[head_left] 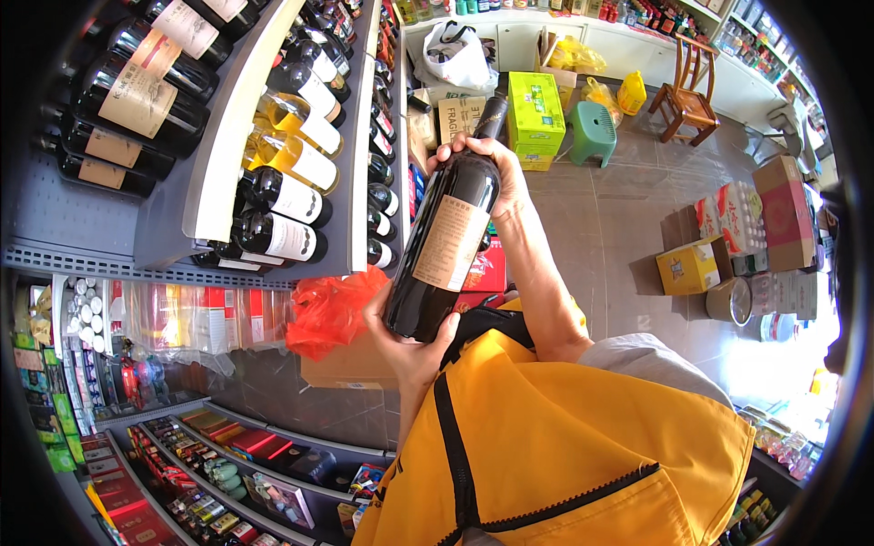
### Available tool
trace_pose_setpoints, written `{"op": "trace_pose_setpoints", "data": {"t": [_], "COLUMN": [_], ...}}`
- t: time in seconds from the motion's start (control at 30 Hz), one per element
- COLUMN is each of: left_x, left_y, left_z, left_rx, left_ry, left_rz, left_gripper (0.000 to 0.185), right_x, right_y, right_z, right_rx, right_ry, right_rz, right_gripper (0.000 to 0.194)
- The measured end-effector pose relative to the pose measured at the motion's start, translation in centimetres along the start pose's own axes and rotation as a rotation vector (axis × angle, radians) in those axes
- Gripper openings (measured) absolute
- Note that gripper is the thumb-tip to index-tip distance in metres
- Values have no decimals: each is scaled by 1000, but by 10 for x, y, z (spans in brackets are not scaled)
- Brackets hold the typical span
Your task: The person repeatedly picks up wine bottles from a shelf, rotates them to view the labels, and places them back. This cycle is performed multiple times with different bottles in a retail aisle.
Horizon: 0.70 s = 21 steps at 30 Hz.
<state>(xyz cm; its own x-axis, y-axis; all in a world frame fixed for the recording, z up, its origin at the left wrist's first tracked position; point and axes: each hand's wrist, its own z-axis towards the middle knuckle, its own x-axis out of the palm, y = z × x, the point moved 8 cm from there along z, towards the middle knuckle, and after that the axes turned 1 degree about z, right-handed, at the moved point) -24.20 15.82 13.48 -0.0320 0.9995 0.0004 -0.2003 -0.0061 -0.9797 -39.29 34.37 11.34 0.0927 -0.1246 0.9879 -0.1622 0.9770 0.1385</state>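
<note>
A dark glass wine bottle (438, 286) lies tilted across both palms in front of my chest. Its neck points up and away, and a beige label covered with printed writing faces me. My right hand (504, 170) wraps the bottle's shoulder just below the dark neck capsule, its fingertips showing on both sides of the neck. Around the base is my left hand (410, 348), with the thumb on the near side and the fingers partly hidden behind the glass.
Left of me, a grey shelf (351, 164) carries rows of wine bottles lying down. A red plastic bag (331, 310) rests on a cardboard box (348, 362). Beyond are a green stool (593, 133), a yellow-green carton (536, 112) and a wooden chair (689, 92). Cartons (689, 266) stand at right.
</note>
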Motion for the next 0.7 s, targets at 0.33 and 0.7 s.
{"op": "trace_pose_setpoints", "data": {"t": [0.33,0.7], "left_x": [1,6], "left_y": [1,1], "left_z": [-3,-4], "left_rx": [41,98], "left_ry": [12,38], "left_rz": [26,84], "left_gripper": [81,80], "right_x": [1,-4], "right_y": [0,4], "right_z": [0,-6], "right_rx": [0,-1], "right_ry": [92,63], "right_rz": [24,40], "right_gripper": [18,18]}}
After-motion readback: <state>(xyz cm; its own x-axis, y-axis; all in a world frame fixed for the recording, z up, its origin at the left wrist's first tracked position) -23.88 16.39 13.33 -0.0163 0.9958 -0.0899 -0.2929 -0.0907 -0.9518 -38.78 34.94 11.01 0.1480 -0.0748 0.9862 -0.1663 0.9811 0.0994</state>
